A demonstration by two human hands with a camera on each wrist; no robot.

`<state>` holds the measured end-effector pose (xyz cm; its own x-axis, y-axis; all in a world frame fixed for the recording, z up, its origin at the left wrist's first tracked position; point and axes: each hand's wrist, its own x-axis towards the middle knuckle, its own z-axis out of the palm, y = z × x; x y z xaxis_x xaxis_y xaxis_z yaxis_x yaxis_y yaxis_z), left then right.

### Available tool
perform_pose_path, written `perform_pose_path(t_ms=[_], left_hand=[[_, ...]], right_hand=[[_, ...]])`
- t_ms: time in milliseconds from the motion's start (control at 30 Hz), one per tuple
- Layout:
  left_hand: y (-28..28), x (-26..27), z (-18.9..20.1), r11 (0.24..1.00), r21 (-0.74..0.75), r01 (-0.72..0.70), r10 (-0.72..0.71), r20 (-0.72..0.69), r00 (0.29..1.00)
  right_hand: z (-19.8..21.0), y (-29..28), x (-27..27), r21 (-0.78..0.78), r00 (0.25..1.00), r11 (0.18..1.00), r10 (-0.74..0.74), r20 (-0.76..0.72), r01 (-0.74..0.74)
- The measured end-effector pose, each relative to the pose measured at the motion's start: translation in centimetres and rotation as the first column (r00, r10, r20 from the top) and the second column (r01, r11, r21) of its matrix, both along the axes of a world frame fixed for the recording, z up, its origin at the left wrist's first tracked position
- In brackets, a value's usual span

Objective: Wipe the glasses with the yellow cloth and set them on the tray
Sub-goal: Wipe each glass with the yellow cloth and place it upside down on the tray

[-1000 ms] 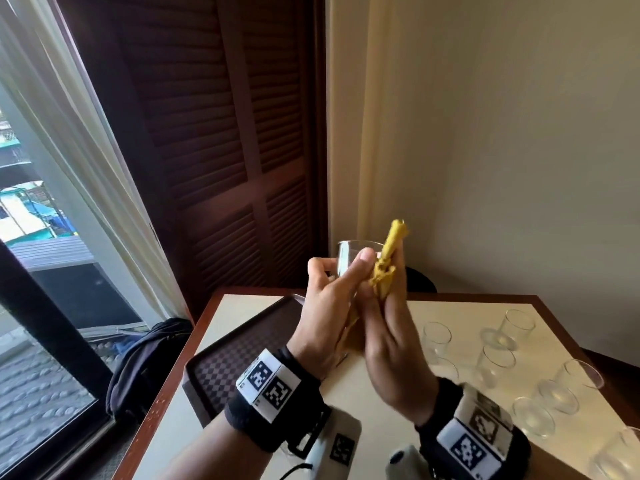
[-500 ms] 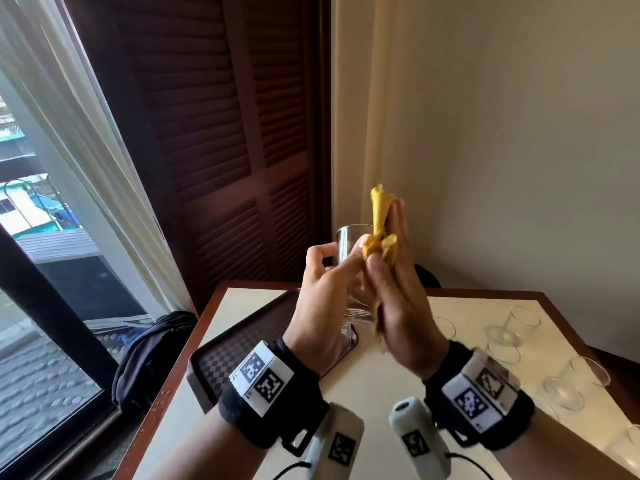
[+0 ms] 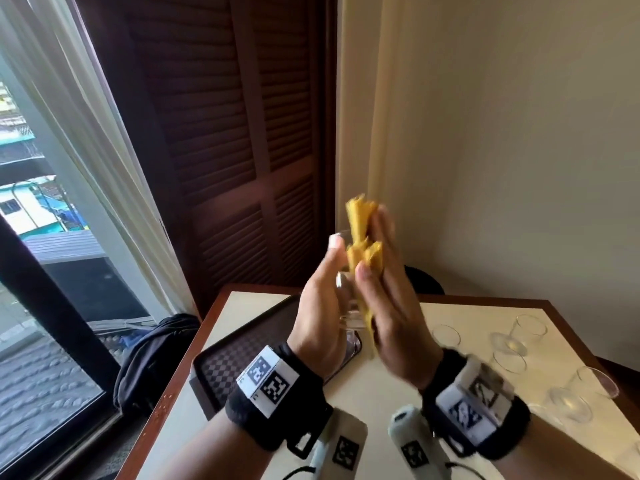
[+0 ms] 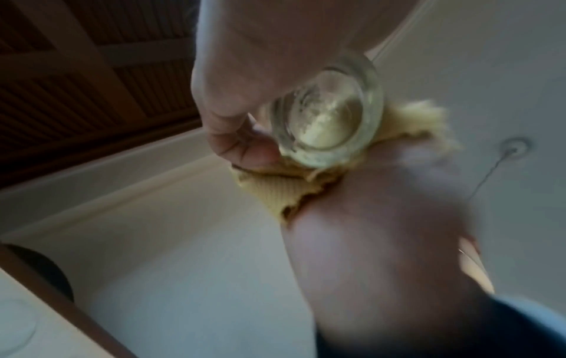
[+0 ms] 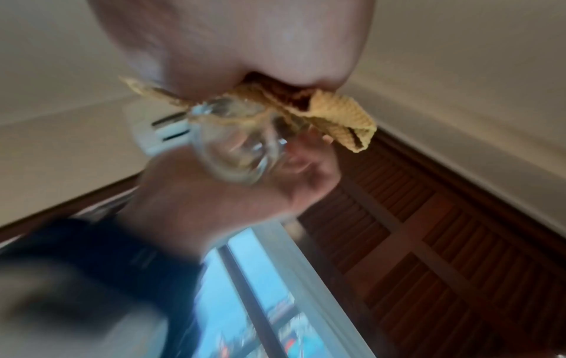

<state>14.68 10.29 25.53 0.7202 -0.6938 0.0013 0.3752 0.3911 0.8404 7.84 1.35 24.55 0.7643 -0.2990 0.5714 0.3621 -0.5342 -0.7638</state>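
Above the tray [image 3: 225, 365], the left hand [image 3: 318, 306] grips a glass [image 4: 330, 121]. The right hand [image 3: 394, 317] pinches the yellow cloth [image 3: 367, 258] against it.

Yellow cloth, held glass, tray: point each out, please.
yellow cloth [image 3: 365, 258], head view, bunched middle fold.
held glass [image 4: 330, 126], left wrist view, its round base.
tray [image 3: 235, 355], head view, bare checkered floor.

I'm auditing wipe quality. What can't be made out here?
1. Head view: glass mostly hidden between left hand and right hand.
2. Wrist views: motion blur and the yellow cloth hide any smudges.
3. Head view: rightmost table glass cut by frame edge.
4. Head view: tray partly behind left hand.
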Motion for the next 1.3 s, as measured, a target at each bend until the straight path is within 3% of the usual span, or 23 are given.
perform_pose_path(t_ms=[100, 200, 300, 367, 433, 533, 633, 700, 733, 800, 867, 967, 1033, 1133, 1200, 1300], left_hand=[[0.3, 0.6, 0.2, 0.999, -0.05, 0.012, -0.015, -0.052, 0.999], [0.4, 0.7, -0.4, 0.995, 0.095, -0.011, 0.009, 0.025, 1.0], [0.1, 0.3, -0.6, 0.993, 0.114, -0.012, 0.005, 0.06, 0.998], [0.1, 0.8, -0.5, 0.998, 0.062, -0.029, 0.026, 0.058, 0.998], [0.5, 1.1, -0.5, 0.999, 0.031, 0.04, -0.041, 0.036, 0.999], [1.0, 0.7, -0.7, 0.985, 0.142, 0.099, -0.117, 0.126, 0.985], [1.1, 0.3, -0.8, 0.966, 0.216, 0.142, -0.187, 0.202, 0.961], [0.9, 0.6, -1.2, 0.967, 0.234, 0.103, -0.17, 0.291, 0.941], [0.9, 0.6, -1.3, 0.967, 0.249, 0.057, -0.147, 0.36, 0.921], [0.7, 0.4, -1.7, 0.968, 0.249, -0.022, -0.102, 0.473, 0.875], [0.5, 0.2, -2.5, 0.974, 0.214, -0.077, -0.046, 0.515, 0.856], [0.6, 0.2, -3.2, 0.979, 0.097, -0.178, 0.111, 0.474, 0.874], [0.6, 0.2, -3.2, 0.982, -0.035, -0.187, 0.184, 0.43, 0.884], [0.4, -0.3, -3.6, 0.988, -0.116, -0.106, 0.145, 0.418, 0.897], [0.3, -0.3, -4.3, 0.991, -0.096, -0.098, 0.131, 0.462, 0.877], [0.8, 1.1, -5.4, 0.974, -0.001, -0.227, 0.164, 0.694, 0.701]], right_hand=[[-2.4, 1.4, -1.6, -0.252, 0.999, 0.966, 0.048, -0.018, -0.051], [-1.8, -1.1, 0.0, -0.213, 1.0, 0.977, -0.019, 0.017, 0.022], [-0.6, -1.7, 0.9, -0.148, 0.988, 0.979, -0.128, 0.092, 0.141], [-1.3, -0.2, -0.1, -0.33, 0.988, 0.935, -0.092, 0.128, 0.13], [-2.4, 0.8, -1.1, -0.514, 0.992, 0.854, -0.028, 0.121, 0.087], [-2.1, -1.1, -0.7, -0.556, 0.974, 0.808, -0.096, 0.207, 0.198], [-0.8, -3.2, 0.4, -0.318, 0.953, 0.914, -0.177, 0.246, 0.252], [-0.4, -3.2, 0.4, 0.022, 0.972, 0.987, -0.162, 0.172, 0.16], [-0.1, -2.8, 0.3, 0.219, 0.977, 0.966, -0.168, 0.134, 0.136], [0.2, -1.9, 0.1, 0.608, 0.991, 0.791, -0.125, 0.048, 0.07], [-0.4, -1.7, -0.3, 0.819, 0.999, 0.574, -0.039, 0.002, 0.02], [-2.2, -1.7, -0.4, 0.892, 0.999, 0.452, 0.041, -0.029, 0.008], [-3.3, -1.9, -0.6, 0.946, 0.992, 0.325, 0.118, -0.051, 0.01], [-3.7, -2.1, -0.6, 0.989, 0.959, 0.15, 0.279, -0.045, 0.003], [-3.6, -2.0, -0.5, 0.988, 0.943, 0.154, 0.333, -0.028, -0.025], [-4.0, -1.9, -1.7, 0.964, 0.917, 0.261, 0.372, -0.147, 0.049]])
